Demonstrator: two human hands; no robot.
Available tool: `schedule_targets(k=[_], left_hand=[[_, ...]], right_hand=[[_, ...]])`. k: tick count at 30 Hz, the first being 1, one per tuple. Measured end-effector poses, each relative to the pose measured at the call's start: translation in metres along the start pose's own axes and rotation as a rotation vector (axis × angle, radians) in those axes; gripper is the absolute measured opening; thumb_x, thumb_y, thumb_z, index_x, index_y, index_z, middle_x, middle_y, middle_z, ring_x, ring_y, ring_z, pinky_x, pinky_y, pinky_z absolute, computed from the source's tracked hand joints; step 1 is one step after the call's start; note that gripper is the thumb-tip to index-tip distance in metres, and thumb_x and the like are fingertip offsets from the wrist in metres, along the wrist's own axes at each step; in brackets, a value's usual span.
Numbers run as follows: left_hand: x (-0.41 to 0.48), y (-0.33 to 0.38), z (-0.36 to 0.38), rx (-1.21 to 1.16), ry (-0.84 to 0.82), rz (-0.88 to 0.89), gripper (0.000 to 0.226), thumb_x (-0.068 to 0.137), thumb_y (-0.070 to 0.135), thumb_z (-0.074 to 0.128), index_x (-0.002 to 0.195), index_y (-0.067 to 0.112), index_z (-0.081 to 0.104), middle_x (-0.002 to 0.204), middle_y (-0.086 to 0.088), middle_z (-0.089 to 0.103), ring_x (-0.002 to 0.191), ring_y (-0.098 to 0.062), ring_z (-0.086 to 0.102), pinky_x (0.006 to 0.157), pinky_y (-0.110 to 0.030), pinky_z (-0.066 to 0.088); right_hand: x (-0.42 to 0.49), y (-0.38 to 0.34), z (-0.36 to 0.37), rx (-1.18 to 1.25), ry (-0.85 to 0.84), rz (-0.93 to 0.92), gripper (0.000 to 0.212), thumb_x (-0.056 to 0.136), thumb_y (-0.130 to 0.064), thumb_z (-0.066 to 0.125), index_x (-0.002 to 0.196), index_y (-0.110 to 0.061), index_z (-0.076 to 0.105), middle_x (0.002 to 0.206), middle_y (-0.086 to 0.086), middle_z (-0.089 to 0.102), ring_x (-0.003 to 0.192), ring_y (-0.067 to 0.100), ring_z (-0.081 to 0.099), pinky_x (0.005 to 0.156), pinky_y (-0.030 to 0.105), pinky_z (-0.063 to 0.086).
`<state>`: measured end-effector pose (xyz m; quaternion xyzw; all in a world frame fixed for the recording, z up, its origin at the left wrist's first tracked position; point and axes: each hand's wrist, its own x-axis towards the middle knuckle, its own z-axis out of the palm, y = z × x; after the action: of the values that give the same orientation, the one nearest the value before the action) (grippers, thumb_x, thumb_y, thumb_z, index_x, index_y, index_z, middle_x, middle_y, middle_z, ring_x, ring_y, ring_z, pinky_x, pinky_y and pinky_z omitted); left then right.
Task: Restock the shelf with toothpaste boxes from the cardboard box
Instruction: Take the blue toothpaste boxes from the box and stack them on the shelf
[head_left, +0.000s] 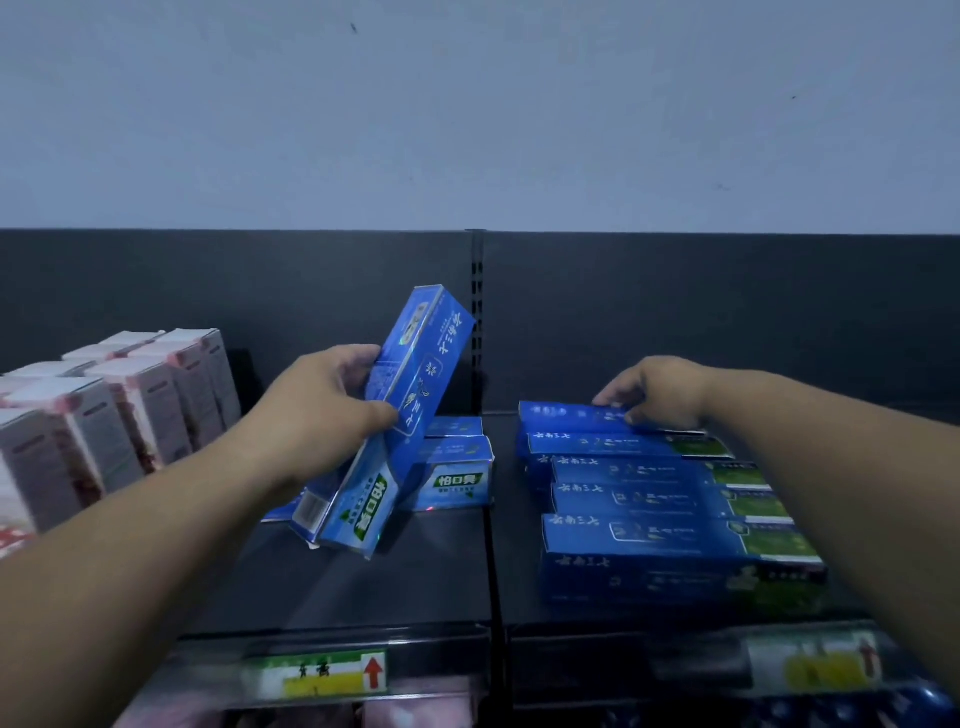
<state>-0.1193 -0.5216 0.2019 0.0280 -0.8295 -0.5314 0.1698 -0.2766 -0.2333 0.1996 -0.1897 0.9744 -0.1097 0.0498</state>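
Observation:
My left hand (322, 410) grips two blue toothpaste boxes (410, 395) held together, tilted steeply above the dark shelf (363, 571), their lower ends near the shelf surface. Behind them lie more blue boxes (457, 480) stacked flat. My right hand (654, 392) rests on the rearmost box (561, 415) of a row of several blue toothpaste boxes (649, 540) lying sideways on the right shelf section. Its fingers press on the box top; it is not lifted. The cardboard box is out of view.
Pink and white boxes (119, 405) stand packed at the left of the shelf. A dark back panel with a slotted upright (477, 291) divides the two sections. Price labels (322, 675) run along the front rail. Pink packages show on the shelf below.

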Motion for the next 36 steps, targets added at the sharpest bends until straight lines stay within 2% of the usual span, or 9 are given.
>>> schedule_targets(k=[3,7,11,14,18,21,27,31,36], left_hand=[[-0.002,-0.002,0.000,0.016,0.001,-0.007,0.049,0.080,-0.010,0.063,0.117,0.022,0.061,0.093,0.014,0.074,0.078,-0.001,0.070,0.066,-0.023,0.053],[-0.007,0.000,-0.003,0.042,-0.004,0.001,0.054,0.081,-0.009,0.062,0.128,0.018,0.058,0.103,0.010,0.072,0.085,-0.004,0.069,0.075,-0.028,0.054],[-0.015,0.003,-0.016,0.133,-0.075,0.057,0.056,0.081,-0.006,0.065,0.127,0.024,0.058,0.105,0.015,0.071,0.094,-0.001,0.067,0.092,-0.033,0.052],[-0.020,0.002,-0.031,0.172,-0.198,0.081,0.061,0.083,-0.003,0.066,0.134,0.028,0.053,0.115,0.012,0.068,0.100,-0.009,0.068,0.093,-0.039,0.053],[-0.028,-0.003,-0.051,0.143,-0.281,0.115,0.062,0.084,-0.003,0.066,0.134,0.030,0.051,0.117,0.008,0.068,0.103,-0.014,0.067,0.093,-0.040,0.053],[-0.036,-0.010,-0.061,0.049,-0.287,0.120,0.060,0.084,-0.002,0.067,0.133,0.028,0.052,0.119,0.004,0.068,0.105,-0.015,0.067,0.092,-0.036,0.053],[-0.042,-0.011,-0.077,0.136,-0.086,0.184,0.048,0.090,0.010,0.064,0.131,0.032,0.053,0.124,0.010,0.063,0.111,-0.005,0.060,0.094,-0.030,0.051],[-0.051,-0.001,-0.087,0.247,0.005,0.244,0.035,0.092,0.023,0.061,0.121,0.042,0.056,0.104,0.021,0.060,0.092,0.007,0.056,0.074,-0.017,0.044],[-0.054,-0.012,-0.081,0.369,-0.073,0.250,0.055,0.082,0.039,0.070,0.134,0.035,0.051,0.123,0.019,0.057,0.108,0.000,0.055,0.097,-0.023,0.043]], right_hand=[[-0.002,-0.002,0.001,0.083,0.015,0.016,0.034,0.093,-0.009,0.061,0.123,-0.023,0.066,0.107,-0.001,0.067,0.103,0.015,0.060,0.098,0.026,0.043],[-0.011,-0.019,-0.005,0.144,0.150,-0.041,0.029,0.093,-0.018,0.063,0.122,-0.023,0.067,0.108,-0.002,0.069,0.101,0.014,0.063,0.089,0.020,0.043],[-0.030,-0.066,-0.009,0.384,0.258,-0.171,0.045,0.083,-0.032,0.075,0.126,-0.028,0.061,0.112,-0.008,0.067,0.099,0.007,0.063,0.087,0.017,0.043],[-0.049,-0.111,-0.009,0.673,0.155,-0.236,0.059,0.081,-0.041,0.075,0.134,-0.035,0.049,0.116,-0.010,0.064,0.100,0.012,0.067,0.083,0.026,0.054],[-0.062,-0.148,-0.001,0.928,-0.016,-0.257,0.031,0.090,-0.043,0.063,0.117,-0.027,0.060,0.104,-0.002,0.074,0.091,0.022,0.072,0.081,0.033,0.057],[-0.065,-0.163,0.004,1.037,-0.039,-0.283,0.030,0.091,-0.037,0.064,0.119,-0.026,0.059,0.101,0.000,0.074,0.087,0.018,0.072,0.082,0.033,0.057],[-0.068,-0.201,-0.003,1.013,0.248,-0.233,0.042,0.079,-0.037,0.078,0.108,-0.013,0.060,0.083,0.003,0.074,0.064,0.015,0.067,0.057,0.029,0.053],[-0.071,-0.216,-0.007,0.920,0.372,-0.167,0.037,0.076,-0.038,0.080,0.092,-0.013,0.057,0.072,0.003,0.070,0.050,0.013,0.060,0.050,0.027,0.050],[-0.071,-0.225,-0.001,0.862,0.438,-0.077,0.032,0.080,-0.031,0.074,0.069,-0.013,0.049,0.065,0.006,0.062,0.052,0.018,0.053,0.054,0.033,0.055]])
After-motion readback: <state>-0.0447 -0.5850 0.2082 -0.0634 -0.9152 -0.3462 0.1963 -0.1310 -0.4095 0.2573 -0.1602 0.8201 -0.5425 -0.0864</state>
